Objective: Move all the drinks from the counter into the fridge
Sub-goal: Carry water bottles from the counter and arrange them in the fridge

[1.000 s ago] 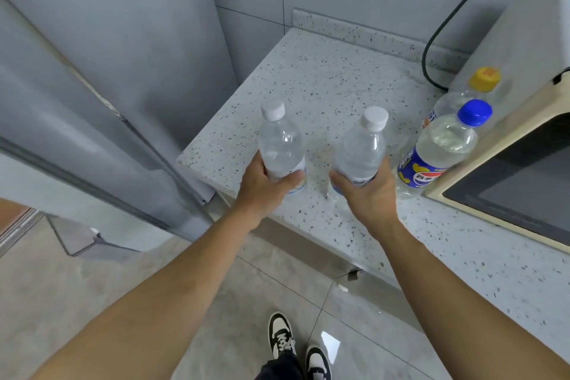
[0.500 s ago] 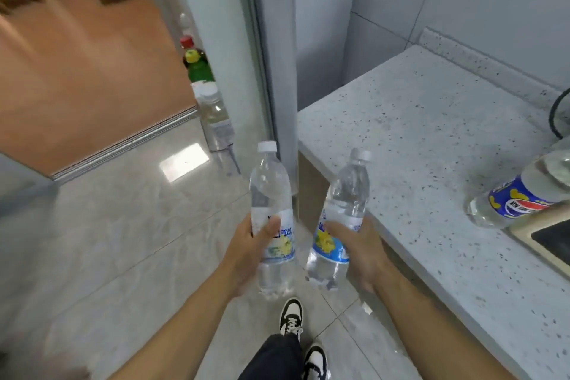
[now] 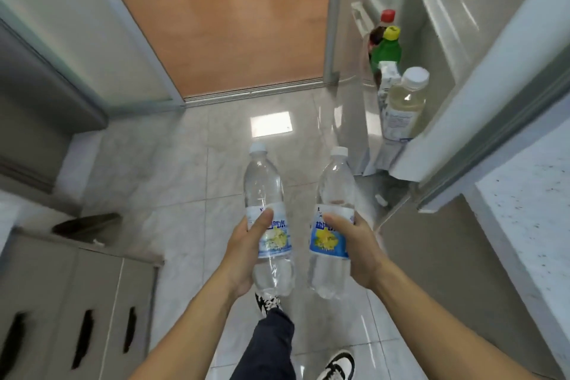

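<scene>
My left hand [image 3: 243, 253] grips a clear white-capped bottle [image 3: 265, 191] at its blue and yellow label. My right hand [image 3: 357, 250] grips a second, matching bottle [image 3: 334, 188] the same way. Both bottles are upright above the tiled floor, side by side. To the upper right stands the open fridge door [image 3: 438, 120]. Its shelf holds a pale-yellow drink with a white cap [image 3: 404, 102], a green bottle with a yellow cap [image 3: 387, 51], a dark bottle with a red cap [image 3: 382, 26] and a white carton [image 3: 387, 77].
The speckled counter [image 3: 530, 219] runs along the right edge. A grey cabinet with slotted handles [image 3: 83, 318] stands at the lower left. A doorway to a wooden floor [image 3: 234, 21] lies straight ahead. My feet [image 3: 268, 302] are on the tiles below the bottles.
I lifted both bottles off the counter and turned left. The counter slid out to the right, and the fridge door shelf with its bottles came into view.
</scene>
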Demonstrator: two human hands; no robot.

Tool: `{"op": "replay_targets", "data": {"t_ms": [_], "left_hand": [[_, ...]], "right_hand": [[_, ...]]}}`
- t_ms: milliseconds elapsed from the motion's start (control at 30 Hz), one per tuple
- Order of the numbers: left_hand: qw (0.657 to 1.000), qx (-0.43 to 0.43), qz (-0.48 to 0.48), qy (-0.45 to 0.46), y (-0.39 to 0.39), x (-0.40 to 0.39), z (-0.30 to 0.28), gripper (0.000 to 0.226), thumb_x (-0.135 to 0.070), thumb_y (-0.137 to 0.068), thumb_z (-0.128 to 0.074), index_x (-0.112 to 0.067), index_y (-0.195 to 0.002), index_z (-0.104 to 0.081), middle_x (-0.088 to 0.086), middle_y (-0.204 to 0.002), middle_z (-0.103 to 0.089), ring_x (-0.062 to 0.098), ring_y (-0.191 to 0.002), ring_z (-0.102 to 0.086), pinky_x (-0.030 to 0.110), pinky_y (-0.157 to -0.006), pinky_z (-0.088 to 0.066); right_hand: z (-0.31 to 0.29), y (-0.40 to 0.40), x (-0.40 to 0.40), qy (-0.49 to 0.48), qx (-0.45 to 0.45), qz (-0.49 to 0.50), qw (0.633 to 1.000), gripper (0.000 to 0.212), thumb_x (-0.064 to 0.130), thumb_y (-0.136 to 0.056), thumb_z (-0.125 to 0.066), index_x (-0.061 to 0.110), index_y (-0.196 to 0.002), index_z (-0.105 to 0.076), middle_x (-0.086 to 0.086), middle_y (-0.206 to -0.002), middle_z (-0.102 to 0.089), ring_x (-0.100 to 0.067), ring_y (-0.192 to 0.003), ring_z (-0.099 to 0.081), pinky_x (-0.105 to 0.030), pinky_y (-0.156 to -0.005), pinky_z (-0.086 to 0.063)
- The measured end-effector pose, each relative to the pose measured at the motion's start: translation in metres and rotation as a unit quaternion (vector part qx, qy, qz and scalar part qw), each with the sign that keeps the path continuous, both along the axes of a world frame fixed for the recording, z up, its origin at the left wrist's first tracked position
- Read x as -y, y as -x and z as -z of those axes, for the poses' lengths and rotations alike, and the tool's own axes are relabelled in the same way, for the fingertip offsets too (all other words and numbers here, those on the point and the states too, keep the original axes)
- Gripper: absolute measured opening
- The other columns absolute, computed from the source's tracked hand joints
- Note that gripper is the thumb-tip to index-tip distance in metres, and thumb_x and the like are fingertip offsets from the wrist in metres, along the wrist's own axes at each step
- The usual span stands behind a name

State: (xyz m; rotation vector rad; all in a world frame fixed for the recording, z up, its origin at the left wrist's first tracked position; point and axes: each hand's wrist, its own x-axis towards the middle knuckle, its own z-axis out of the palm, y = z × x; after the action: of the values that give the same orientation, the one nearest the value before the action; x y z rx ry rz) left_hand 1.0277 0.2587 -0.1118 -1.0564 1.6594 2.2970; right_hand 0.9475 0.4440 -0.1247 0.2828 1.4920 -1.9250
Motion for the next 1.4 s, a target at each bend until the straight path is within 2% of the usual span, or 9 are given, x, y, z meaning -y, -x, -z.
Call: {"op": "replay_targets", "data": {"t_ms": [167,400,500,667,767,967,1100,1200,1400], "left_hand": [[0.998,-0.01,-0.053,0.008,0.016,0.068,0.001,0.075,-0.062,-0.056,-0.073,-0.024,-0.119,-0.061,0.008,-0.103,-0.077,0.027,-0.091,-0.075,0.037,-0.071,-0.058],[0.998,-0.042,-0.041,0.009,0.069,0.169,-0.008,0.068,-0.057,-0.068,-0.069,-0.023,-0.126,-0.057,0.011,-0.107,-0.075,0.032,-0.096,-0.073,0.045,-0.072,-0.061],[0.998,-0.061,-0.009,0.025,0.097,0.206,-0.016,0.067,-0.056,-0.07,-0.069,-0.023,-0.127,-0.055,0.01,-0.105,-0.075,0.031,-0.093,-0.074,0.041,-0.067,-0.061],[0.996,-0.076,0.021,0.034,0.141,0.252,-0.018,0.064,-0.056,-0.076,-0.07,-0.018,-0.125,-0.056,0.015,-0.11,-0.073,0.034,-0.099,-0.072,0.046,-0.078,-0.06],[0.995,-0.083,0.037,0.037,0.175,0.275,-0.015,0.06,-0.052,-0.08,-0.072,-0.015,-0.125,-0.057,0.015,-0.109,-0.073,0.034,-0.099,-0.072,0.04,-0.073,-0.06],[0.991,-0.084,0.084,0.064,0.264,0.314,-0.005,0.066,-0.053,-0.075,-0.063,-0.015,-0.129,-0.054,0.009,-0.104,-0.075,0.028,-0.094,-0.074,0.035,-0.071,-0.061],[0.989,-0.078,0.103,0.074,0.341,0.336,-0.005,0.058,-0.052,-0.076,-0.062,-0.021,-0.124,-0.055,0.004,-0.096,-0.076,0.023,-0.088,-0.075,0.029,-0.065,-0.059],[0.986,-0.08,0.124,0.077,0.398,0.344,-0.011,0.045,-0.05,-0.077,-0.061,-0.025,-0.114,-0.057,0.0,-0.088,-0.077,0.02,-0.082,-0.075,0.026,-0.061,-0.059],[0.979,-0.086,0.175,0.052,0.497,0.354,-0.016,0.047,-0.047,-0.079,-0.063,-0.021,-0.118,-0.056,0.006,-0.096,-0.075,0.025,-0.087,-0.074,0.036,-0.069,-0.061]], "right_hand": [[-0.002,0.03,0.074,0.029,0.022,-0.043,0.998,0.035,0.025,-0.066,-0.079,0.014,-0.097,-0.067,-0.014,-0.086,-0.075,-0.026,-0.07,-0.074,-0.033,-0.056,-0.058],[-0.016,0.081,0.179,0.013,-0.005,-0.049,0.999,0.057,0.036,-0.068,-0.076,0.011,-0.117,-0.062,-0.016,-0.101,-0.076,-0.03,-0.083,-0.075,-0.033,-0.062,-0.059],[-0.021,0.105,0.213,0.007,-0.023,-0.042,0.999,0.054,0.034,-0.07,-0.076,0.011,-0.117,-0.061,-0.013,-0.099,-0.076,-0.028,-0.082,-0.075,-0.031,-0.062,-0.059],[-0.021,0.146,0.252,-0.018,-0.048,-0.034,0.998,0.055,0.032,-0.069,-0.078,0.012,-0.117,-0.061,-0.011,-0.098,-0.077,-0.026,-0.083,-0.075,-0.029,-0.063,-0.058],[-0.015,0.179,0.269,-0.026,-0.064,-0.039,0.997,0.052,0.035,-0.068,-0.076,0.017,-0.114,-0.061,-0.007,-0.096,-0.077,-0.024,-0.084,-0.075,-0.028,-0.066,-0.057],[-0.001,0.257,0.302,-0.036,-0.089,-0.017,0.995,0.065,0.044,-0.057,-0.08,0.019,-0.114,-0.061,-0.009,-0.099,-0.075,-0.026,-0.089,-0.074,-0.035,-0.075,-0.059],[-0.003,0.323,0.322,-0.046,-0.106,-0.002,0.993,0.052,0.038,-0.068,-0.076,0.02,-0.114,-0.062,-0.011,-0.103,-0.073,-0.029,-0.094,-0.073,-0.04,-0.081,-0.06],[-0.007,0.371,0.33,-0.05,-0.102,0.021,0.993,0.052,0.039,-0.068,-0.076,0.021,-0.114,-0.062,-0.01,-0.102,-0.074,-0.027,-0.092,-0.074,-0.038,-0.079,-0.061],[-0.011,0.448,0.335,-0.063,-0.089,0.085,0.99,0.037,0.036,-0.074,-0.074,0.025,-0.108,-0.065,-0.005,-0.097,-0.076,-0.024,-0.089,-0.075,-0.031,-0.072,-0.06]]}}
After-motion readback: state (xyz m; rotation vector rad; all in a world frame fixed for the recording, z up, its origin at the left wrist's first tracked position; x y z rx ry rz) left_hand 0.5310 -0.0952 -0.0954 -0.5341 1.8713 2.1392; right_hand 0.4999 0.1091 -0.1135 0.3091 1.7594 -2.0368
